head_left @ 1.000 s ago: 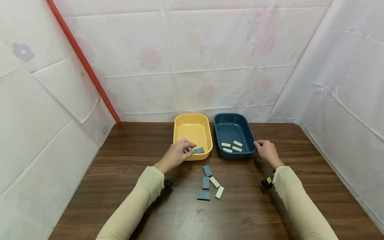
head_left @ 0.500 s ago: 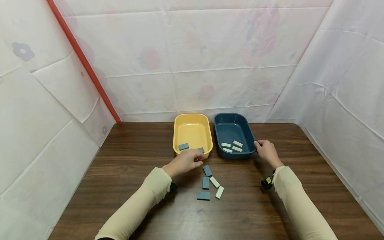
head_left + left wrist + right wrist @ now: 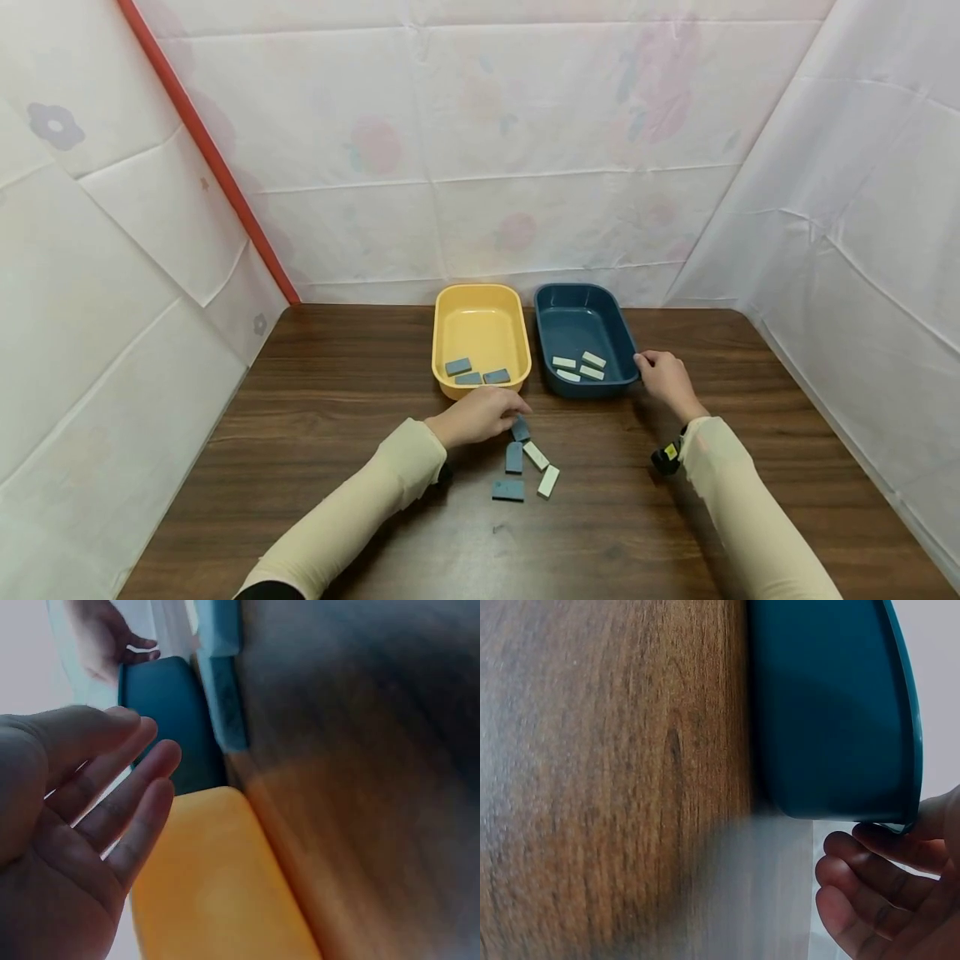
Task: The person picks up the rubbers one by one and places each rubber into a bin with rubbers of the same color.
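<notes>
My left hand [image 3: 483, 415] reaches in front of the yellow tray [image 3: 480, 329], its fingertips close over a blue-grey tile [image 3: 521, 430] and partly covering it. In the left wrist view its fingers are loosely bent with nothing between them, and a blue tile [image 3: 223, 705] shows beyond. My right hand [image 3: 666, 382] pinches the rim of the dark blue tray [image 3: 577, 315] at its near right corner, thumb on one side and forefinger on the other in the right wrist view. Several blue-grey tiles [image 3: 497, 377] lie inside the yellow tray; several pale green tiles [image 3: 594, 359] lie inside the blue one.
On the brown wooden table [image 3: 337, 358], nearer me, lie two more blue-grey tiles [image 3: 508, 490] and two pale green tiles [image 3: 549, 482]. Both trays stand side by side near the back edge, before a white patterned sheet [image 3: 465, 150]. Similar sheets hang at both sides.
My left hand has let a blue-grey tile go in the yellow tray, then moved right and nearer to the tiles on the table. My right hand has stayed at the blue tray's rim.
</notes>
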Motion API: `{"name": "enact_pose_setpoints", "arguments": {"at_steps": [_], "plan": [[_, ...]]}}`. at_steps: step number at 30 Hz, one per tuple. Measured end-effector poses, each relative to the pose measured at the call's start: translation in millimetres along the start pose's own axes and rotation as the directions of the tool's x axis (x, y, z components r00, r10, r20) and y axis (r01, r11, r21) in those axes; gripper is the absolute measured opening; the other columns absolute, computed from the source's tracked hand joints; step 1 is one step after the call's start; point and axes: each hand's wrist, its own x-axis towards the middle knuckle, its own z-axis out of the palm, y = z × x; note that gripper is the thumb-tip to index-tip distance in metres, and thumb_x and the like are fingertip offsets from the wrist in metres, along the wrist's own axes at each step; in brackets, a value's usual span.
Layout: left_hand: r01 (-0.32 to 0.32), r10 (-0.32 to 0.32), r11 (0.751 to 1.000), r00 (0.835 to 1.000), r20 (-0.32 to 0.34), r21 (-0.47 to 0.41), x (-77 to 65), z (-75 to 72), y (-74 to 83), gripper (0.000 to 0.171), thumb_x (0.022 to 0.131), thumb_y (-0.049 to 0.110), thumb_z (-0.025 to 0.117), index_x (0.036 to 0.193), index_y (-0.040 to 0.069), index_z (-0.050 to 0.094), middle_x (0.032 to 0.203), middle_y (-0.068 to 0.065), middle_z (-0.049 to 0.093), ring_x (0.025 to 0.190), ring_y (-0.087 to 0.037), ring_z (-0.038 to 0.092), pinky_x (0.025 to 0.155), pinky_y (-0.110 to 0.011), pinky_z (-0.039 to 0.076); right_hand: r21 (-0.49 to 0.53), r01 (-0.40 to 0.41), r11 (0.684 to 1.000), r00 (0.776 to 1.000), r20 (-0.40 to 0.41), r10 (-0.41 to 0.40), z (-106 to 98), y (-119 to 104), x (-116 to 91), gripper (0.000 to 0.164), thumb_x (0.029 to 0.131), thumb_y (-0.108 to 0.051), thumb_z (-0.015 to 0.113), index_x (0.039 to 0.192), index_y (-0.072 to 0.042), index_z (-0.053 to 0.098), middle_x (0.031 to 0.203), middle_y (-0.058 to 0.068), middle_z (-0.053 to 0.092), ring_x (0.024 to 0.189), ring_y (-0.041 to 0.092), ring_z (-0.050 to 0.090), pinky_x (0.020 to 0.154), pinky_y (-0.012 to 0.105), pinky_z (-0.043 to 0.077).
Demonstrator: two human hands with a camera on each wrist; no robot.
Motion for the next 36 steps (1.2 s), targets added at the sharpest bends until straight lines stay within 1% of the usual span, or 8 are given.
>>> {"name": "enact_pose_setpoints", "arguments": {"at_steps": [4,8,13,16,22,25,29,36], "plan": [[-0.015,0.014,1.0,0.999,0.031,0.019,2.9,6.0,-1.6,0.03,0.092,-0.002,0.058,0.116,0.012,0.072,0.115,0.001,0.071,0.109,-0.012,0.065,0.093,-0.027,0.051,-0.001,-0.001,1.0,1.0,0.001,0.001,1,0,1,0.045,0.106,-0.022,0.037,0.131,0.011,0.055,0.122,0.031,0.062,0.105,0.039,0.06,0.093,0.055,0.047],[-0.034,0.032,0.999,0.997,0.07,0.03,5.2,10.1,-2.9,0.033,0.092,-0.003,0.057,0.115,0.014,0.072,0.115,0.002,0.071,0.111,-0.011,0.063,0.096,-0.028,0.05,-0.003,-0.013,1.0,1.0,0.009,0.013,2,0,1,0.045,0.106,-0.022,0.037,0.132,0.01,0.054,0.124,0.03,0.061,0.106,0.038,0.059,0.094,0.054,0.046],[-0.06,0.054,0.996,0.993,0.106,0.058,8.4,11.9,-3.4,0.038,0.091,-0.005,0.055,0.118,0.015,0.071,0.118,0.004,0.07,0.116,-0.011,0.061,0.101,-0.027,0.047,-0.008,-0.016,1.0,1.0,0.01,0.016,1,-2,1,0.046,0.106,-0.023,0.038,0.132,0.01,0.054,0.119,0.028,0.063,0.1,0.036,0.059,0.09,0.052,0.047],[-0.065,0.056,0.996,0.99,0.129,0.069,9.6,12.1,-3.7,0.04,0.09,-0.006,0.054,0.119,0.017,0.071,0.118,0.005,0.07,0.116,-0.01,0.061,0.101,-0.027,0.047,-0.007,-0.019,1.0,1.0,0.009,0.019,0,-4,2,0.046,0.106,-0.024,0.038,0.132,0.01,0.054,0.115,0.027,0.064,0.097,0.034,0.058,0.088,0.05,0.048],[-0.063,0.044,0.992,0.986,0.164,0.108,10.0,12.5,-5.4,0.04,0.087,-0.006,0.058,0.117,0.017,0.072,0.115,0.005,0.071,0.113,-0.011,0.062,0.1,-0.026,0.048,-0.001,-0.018,1.0,1.0,0.022,0.018,-1,-3,1,0.047,0.106,-0.024,0.037,0.134,0.01,0.052,0.121,0.029,0.062,0.1,0.034,0.058,0.09,0.052,0.048],[-0.05,0.03,0.992,0.986,0.166,0.118,9.5,13.1,-6.1,0.034,0.088,0.001,0.065,0.117,0.017,0.072,0.114,0.003,0.071,0.111,-0.013,0.062,0.098,-0.027,0.048,0.003,-0.019,1.0,1.0,0.025,0.019,-1,-3,0,0.047,0.106,-0.025,0.036,0.134,0.01,0.052,0.122,0.029,0.062,0.101,0.035,0.057,0.091,0.052,0.047],[-0.009,-0.01,0.994,0.984,0.176,0.109,8.9,13.8,-5.8,0.032,0.088,0.011,0.07,0.119,0.017,0.071,0.115,0.002,0.069,0.11,-0.014,0.062,0.097,-0.028,0.048,-0.001,-0.022,1.0,1.0,0.021,0.022,-1,-2,0,0.047,0.106,-0.024,0.036,0.134,0.01,0.052,0.124,0.03,0.061,0.104,0.037,0.058,0.093,0.053,0.047],[0.013,-0.029,0.995,0.987,0.161,0.098,8.7,13.8,-4.0,0.028,0.088,0.015,0.071,0.116,0.014,0.072,0.111,0.0,0.07,0.104,-0.013,0.063,0.093,-0.027,0.05,-0.007,-0.031,0.999,0.999,0.018,0.031,0,-1,-1,0.047,0.106,-0.024,0.036,0.134,0.01,0.051,0.126,0.031,0.06,0.108,0.038,0.059,0.096,0.055,0.046]]}}
